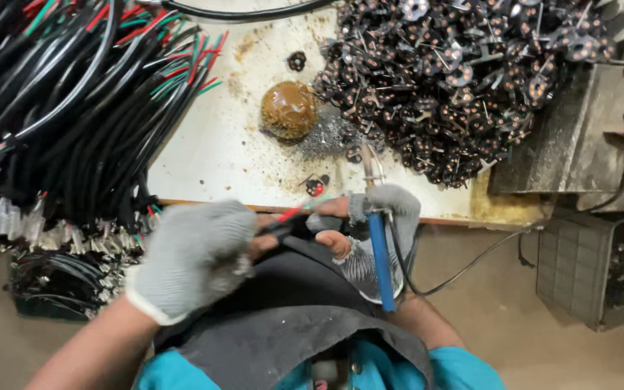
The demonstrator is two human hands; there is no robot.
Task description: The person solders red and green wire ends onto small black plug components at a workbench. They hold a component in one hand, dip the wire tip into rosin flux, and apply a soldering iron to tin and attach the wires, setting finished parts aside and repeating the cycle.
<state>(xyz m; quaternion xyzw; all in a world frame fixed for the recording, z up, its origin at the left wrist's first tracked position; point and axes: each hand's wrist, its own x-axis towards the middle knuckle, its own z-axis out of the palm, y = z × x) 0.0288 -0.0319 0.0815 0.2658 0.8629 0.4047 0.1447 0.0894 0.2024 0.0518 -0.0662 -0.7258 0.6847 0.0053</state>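
Left hand (pixel 193 256), grey glove: fingers clamped on a black cable (pixel 283 227) with red and green wire ends pointing toward the right hand. Right hand (pixel 370 231), grey fingerless glove: fingers closed round a blue-handled soldering iron (pixel 378 253), tip just beyond the fingertips. Beyond the fingers, on the stained worktop (pixel 211 152): a small black disc part (pixel 315 186), then a brown lump (pixel 289 110). Farther right, a heap of black disc parts (pixel 456 79). Farther left, bundled black cables (pixel 74 108).
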